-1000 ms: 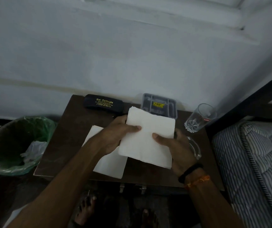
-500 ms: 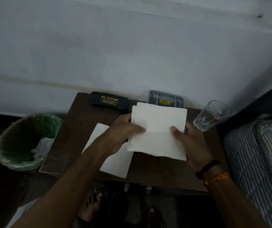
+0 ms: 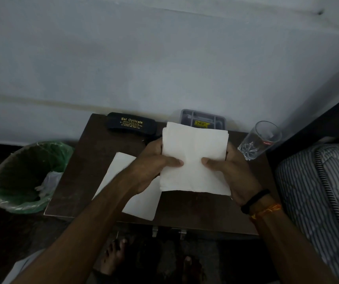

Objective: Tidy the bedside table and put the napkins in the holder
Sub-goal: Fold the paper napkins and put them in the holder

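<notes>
Both hands held a white napkin [image 3: 195, 158] above the middle of the dark wooden desk [image 3: 101, 160]. The left hand [image 3: 152, 167] gripped its left edge, thumb pressed flat on the front face and fingers curled behind. The right hand [image 3: 228, 173] mirrored that on the right edge, thumb on top, its fingers hidden behind the paper. The napkin looked like a folded stack of more than one sheet, judging by the offset edge at its upper left, though the dim light made that hard to confirm.

A second napkin [image 3: 135, 201] lay flat on the desk beneath the left forearm, one corner reaching the front edge. At the back of the desk, against the wall, sat a black spectacle case [image 3: 130, 124] with yellow lettering, and to its right a grey compartmented tray [image 3: 203, 117] bearing a yellow sticker, partly covered by the held napkin. A clear drinking glass [image 3: 260, 140] stood near the back right corner.

A bin [image 3: 29, 177] lined with a green bag stood on the floor to the left of the desk, with some crumpled pale material inside. A striped mattress [image 3: 320, 193] lay to the right. The right wrist carried a black band [image 3: 254, 201] and an orange thread [image 3: 266, 211].
</notes>
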`<state>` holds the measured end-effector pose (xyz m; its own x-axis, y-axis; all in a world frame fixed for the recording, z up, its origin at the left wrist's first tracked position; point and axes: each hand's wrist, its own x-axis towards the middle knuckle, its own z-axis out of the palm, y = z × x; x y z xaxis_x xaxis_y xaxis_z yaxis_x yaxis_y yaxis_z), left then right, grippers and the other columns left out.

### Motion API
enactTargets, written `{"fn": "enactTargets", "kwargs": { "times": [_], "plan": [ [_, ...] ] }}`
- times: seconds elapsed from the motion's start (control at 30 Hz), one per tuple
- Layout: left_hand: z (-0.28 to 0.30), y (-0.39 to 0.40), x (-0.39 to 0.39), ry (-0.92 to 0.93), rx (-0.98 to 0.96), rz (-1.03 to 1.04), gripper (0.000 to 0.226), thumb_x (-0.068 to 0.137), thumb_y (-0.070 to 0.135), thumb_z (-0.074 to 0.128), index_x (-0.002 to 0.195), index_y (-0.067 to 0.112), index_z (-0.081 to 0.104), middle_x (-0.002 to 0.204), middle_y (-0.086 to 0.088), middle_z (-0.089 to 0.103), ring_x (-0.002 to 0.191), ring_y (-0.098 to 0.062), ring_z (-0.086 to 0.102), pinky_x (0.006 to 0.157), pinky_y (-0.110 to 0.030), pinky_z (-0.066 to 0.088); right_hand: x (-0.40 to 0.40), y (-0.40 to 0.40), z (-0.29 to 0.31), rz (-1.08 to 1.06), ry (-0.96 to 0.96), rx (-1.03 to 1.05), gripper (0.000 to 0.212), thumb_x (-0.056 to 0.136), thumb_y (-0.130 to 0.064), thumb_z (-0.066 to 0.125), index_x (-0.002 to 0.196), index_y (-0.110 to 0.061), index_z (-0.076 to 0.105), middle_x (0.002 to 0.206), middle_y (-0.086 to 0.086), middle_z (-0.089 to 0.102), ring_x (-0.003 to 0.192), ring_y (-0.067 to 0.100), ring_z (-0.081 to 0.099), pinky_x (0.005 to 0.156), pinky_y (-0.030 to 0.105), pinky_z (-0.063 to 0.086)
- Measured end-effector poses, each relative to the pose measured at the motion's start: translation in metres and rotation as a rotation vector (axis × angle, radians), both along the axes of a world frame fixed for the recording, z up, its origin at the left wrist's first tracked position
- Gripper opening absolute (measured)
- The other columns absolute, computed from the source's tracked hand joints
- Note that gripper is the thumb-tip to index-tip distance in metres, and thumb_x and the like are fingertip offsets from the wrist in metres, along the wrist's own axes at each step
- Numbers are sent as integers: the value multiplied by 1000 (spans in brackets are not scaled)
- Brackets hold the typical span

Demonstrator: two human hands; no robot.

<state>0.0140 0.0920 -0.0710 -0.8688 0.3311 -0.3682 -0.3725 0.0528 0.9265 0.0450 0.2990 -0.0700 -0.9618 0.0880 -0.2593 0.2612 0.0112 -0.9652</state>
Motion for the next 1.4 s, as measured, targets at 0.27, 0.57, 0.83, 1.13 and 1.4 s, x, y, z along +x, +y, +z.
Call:
{"fn": "enactTargets", "kwargs": {
  "times": [0.27,0.57,0.83,1.13,1.4],
  "plan": [
    [-4,-9,-3,-17,69,118,51,78,6,76,126,16,60,120,-6,69,111,-27,65,95,-55,53,-2,-7,4,-2,-20,-101,56,77,2,75,127,-10,53,119,7,69,105,27,69,79,41,60],
    [-2,-5,1,0,39,110,44,86,11,70,128,18,59,121,-5,67,112,-26,63,97,-51,52,-1,-16,3,-21,-35,-99,38,88,-5,66,126,-10,60,118,6,71,107,27,68,94,51,54],
    [6,-11,1,-42,202,128,39,83,-6,64,115,16,66,114,-6,69,106,-24,65,79,-36,59,-4,-7,3,27,-66,-333,46,85,5,59,130,-4,56,124,13,68,108,32,66,89,42,57],
    [5,-18,-5,36,272,116,41,86,-11,51,62,13,74,90,-6,73,93,-21,69,67,-27,57,-4,6,13,40,-205,-471,35,94,5,36,71,-8,59,113,18,69,83,24,72,56,24,58],
    [1,-19,-3,517,8,7,40,81,-23,50,84,9,74,109,-10,72,109,-21,65,77,-28,58,-6,9,8,-13,-236,-378,28,88,-14,67,115,-9,62,117,8,69,95,24,72,68,34,60]
  ]
}}
